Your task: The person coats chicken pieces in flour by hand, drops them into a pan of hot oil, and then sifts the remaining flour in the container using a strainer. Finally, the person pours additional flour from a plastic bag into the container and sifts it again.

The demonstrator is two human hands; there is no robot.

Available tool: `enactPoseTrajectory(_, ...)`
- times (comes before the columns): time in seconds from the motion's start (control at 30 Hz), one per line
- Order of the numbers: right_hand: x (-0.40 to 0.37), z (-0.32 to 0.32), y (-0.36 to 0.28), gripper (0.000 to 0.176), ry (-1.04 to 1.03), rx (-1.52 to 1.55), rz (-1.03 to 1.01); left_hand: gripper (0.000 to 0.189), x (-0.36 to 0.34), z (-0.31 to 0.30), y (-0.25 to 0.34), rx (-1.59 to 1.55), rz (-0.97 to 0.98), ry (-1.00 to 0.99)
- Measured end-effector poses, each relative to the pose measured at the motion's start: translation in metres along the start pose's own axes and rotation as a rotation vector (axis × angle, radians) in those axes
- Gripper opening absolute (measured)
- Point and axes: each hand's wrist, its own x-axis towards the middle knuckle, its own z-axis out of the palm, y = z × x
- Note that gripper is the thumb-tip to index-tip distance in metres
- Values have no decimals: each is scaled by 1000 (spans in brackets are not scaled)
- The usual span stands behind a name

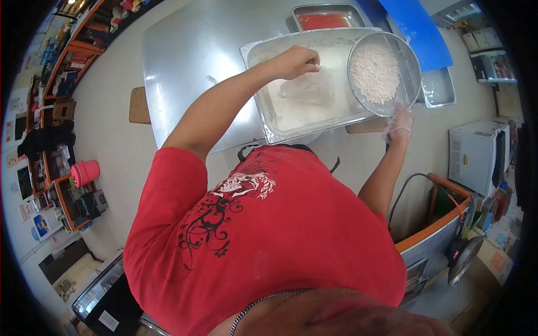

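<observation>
My right hand [399, 124], in a clear plastic glove, grips the near rim of a round sieve [412, 70]. Small pale pinkish crumbly pieces [374, 74] fill much of the sieve, which overlaps the right end of a large metal tray [259, 106]. White powder [342, 115] coats the inside of this tray. Over its left half, my bare left hand [300, 61] is closed with fingertips pinched together; I cannot tell what they hold. Just below those fingers, a translucent plastic-like sheet [308, 89] overlaps the powder.
A smaller tray with red liquid [325, 21] sits behind the large one. Beside it on the right are a blue board [420, 33] and another metal tray [438, 88]. The trays rest on a steel table [196, 50]. An orange-edged metal unit [431, 241] stands at lower right.
</observation>
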Motion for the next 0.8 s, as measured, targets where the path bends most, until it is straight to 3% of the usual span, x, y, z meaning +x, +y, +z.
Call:
enactPoseTrajectory(0.07,-10,2,-9,40,-1,-68,7,22,4,33,-44,-14,-81,86)
enactPoseTrajectory(0.2,0,2,-6,43,-1,-76,-23,25,-11,53,-75,-147,-249,139)
enactPoseTrajectory(0.3,13,-2,5,39,-65,-40,1,30,-27,46,-78,81,-164,141)
enactPoseTrajectory(0.4,-2,10,-7,34,-17,-55,25,34,-44,37,-78,304,-268,24)
enactPoseTrajectory(0.5,13,7,1,32,-41,-69,64,36,-43,35,-64,439,-505,-321)
enactPoseTrajectory(0.6,15,7,0,35,-40,-50,39,34,-37,53,-79,436,-609,-184)
enactPoseTrajectory(0.7,17,4,0,36,-57,-49,44,23,-43,45,-58,222,-484,65)
enactPoseTrajectory(0.8,11,2,-5,34,-95,-78,6,18,-48,38,-33,99,-186,283)
